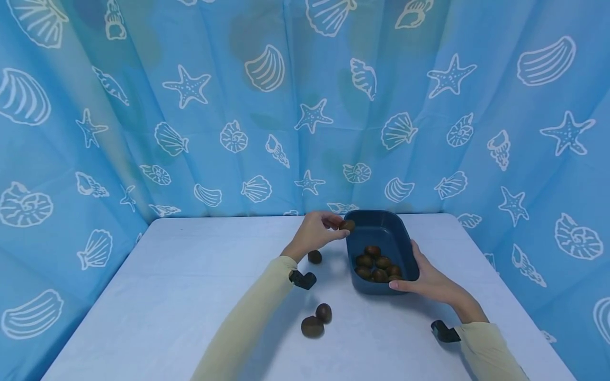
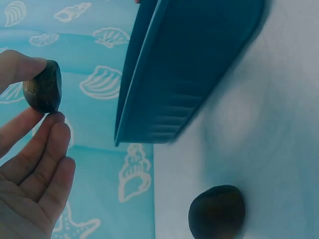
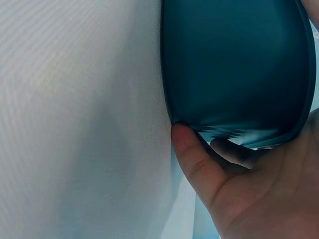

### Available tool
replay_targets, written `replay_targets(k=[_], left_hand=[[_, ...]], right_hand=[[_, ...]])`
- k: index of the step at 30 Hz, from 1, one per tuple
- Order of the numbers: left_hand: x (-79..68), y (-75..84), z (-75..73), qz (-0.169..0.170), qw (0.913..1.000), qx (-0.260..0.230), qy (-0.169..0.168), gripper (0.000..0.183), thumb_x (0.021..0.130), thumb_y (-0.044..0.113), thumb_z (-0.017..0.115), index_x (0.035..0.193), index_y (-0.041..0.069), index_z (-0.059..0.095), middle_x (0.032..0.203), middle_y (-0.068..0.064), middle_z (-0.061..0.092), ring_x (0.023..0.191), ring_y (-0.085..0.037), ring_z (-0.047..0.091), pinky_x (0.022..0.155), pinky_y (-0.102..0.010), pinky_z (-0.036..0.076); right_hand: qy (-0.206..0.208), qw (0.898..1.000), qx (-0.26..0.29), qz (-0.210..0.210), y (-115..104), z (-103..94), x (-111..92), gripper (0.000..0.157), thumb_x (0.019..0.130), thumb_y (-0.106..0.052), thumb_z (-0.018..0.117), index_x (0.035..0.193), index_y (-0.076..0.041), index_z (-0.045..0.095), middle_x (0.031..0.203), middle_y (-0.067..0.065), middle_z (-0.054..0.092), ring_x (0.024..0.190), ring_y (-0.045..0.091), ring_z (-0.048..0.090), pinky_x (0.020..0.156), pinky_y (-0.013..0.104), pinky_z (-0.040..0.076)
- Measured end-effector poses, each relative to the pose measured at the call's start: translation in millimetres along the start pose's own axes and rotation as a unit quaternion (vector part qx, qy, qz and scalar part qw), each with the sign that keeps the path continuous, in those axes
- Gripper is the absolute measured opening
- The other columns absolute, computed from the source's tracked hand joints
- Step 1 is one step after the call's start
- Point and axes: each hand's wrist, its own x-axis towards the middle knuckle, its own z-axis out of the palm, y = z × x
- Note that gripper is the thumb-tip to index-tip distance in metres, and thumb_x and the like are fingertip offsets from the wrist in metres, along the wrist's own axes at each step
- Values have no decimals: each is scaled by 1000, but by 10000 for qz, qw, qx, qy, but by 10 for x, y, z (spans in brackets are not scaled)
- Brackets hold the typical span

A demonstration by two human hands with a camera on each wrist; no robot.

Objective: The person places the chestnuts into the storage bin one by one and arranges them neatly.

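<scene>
Between thumb and forefinger, my left hand (image 1: pixel 316 231) pinches a smooth, dark brown stone-like lump (image 2: pixel 45 88) at the left rim of a dark blue plastic container (image 1: pixel 381 290). Its other fingers lie below the lump in the left wrist view. My right hand (image 1: pixel 432 282) grips the container's near right corner, the thumb (image 3: pixel 192 154) against its edge and fingers along the side. Several similar brown lumps (image 1: pixel 373 251) are gathered in the container's near half. The right wrist view shows the container's outer surface; its contents are hidden there.
One loose brown lump (image 1: pixel 314 257) lies on the white-covered table (image 1: pixel 190 296) beside my left wrist. Closer to me, two more lumps (image 1: pixel 312 327) sit touching or nearly so. A blue shell-patterned curtain (image 1: pixel 286 106) hangs behind the table and along both sides.
</scene>
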Motion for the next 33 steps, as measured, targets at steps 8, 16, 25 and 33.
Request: replay_targets(k=[8, 16, 25, 33], left_hand=[[138, -24, 146, 101, 9997, 67, -223, 35, 89, 33, 81, 117, 12, 76, 108, 0, 76, 96, -13, 67, 82, -27, 58], [202, 5, 278, 162, 9984, 229, -489, 31, 90, 30, 80, 114, 11, 76, 106, -1, 76, 94, -12, 69, 80, -25, 59], [264, 29, 410, -10, 9971, 392, -647, 33, 90, 31, 81, 116, 11, 76, 111, -1, 75, 95, -10, 68, 83, -24, 60], [308, 65, 490, 217, 9893, 1146, -873, 32, 90, 27, 80, 117, 9, 76, 111, -1, 77, 98, -10, 68, 87, -22, 57]], right_hand=[[-49, 9999, -13, 161, -22, -4, -16, 133, 85, -51, 77, 162, -9, -23, 170, 33, -6, 152, 62, 9, 114, 80, 22], [-30, 9999, 54, 109, 6, -4, 0, 132, 86, -52, 77, 162, -11, -23, 170, 32, -4, 151, 60, 12, 113, 81, 23], [-4, 9999, 103, 37, 24, -14, 7, 131, 87, -51, 76, 162, -12, -23, 171, 30, -5, 152, 60, 11, 112, 82, 21], [23, 9999, 135, -30, 39, -8, 11, 130, 87, -50, 77, 163, -14, -22, 171, 29, -4, 152, 59, 13, 112, 82, 22]])
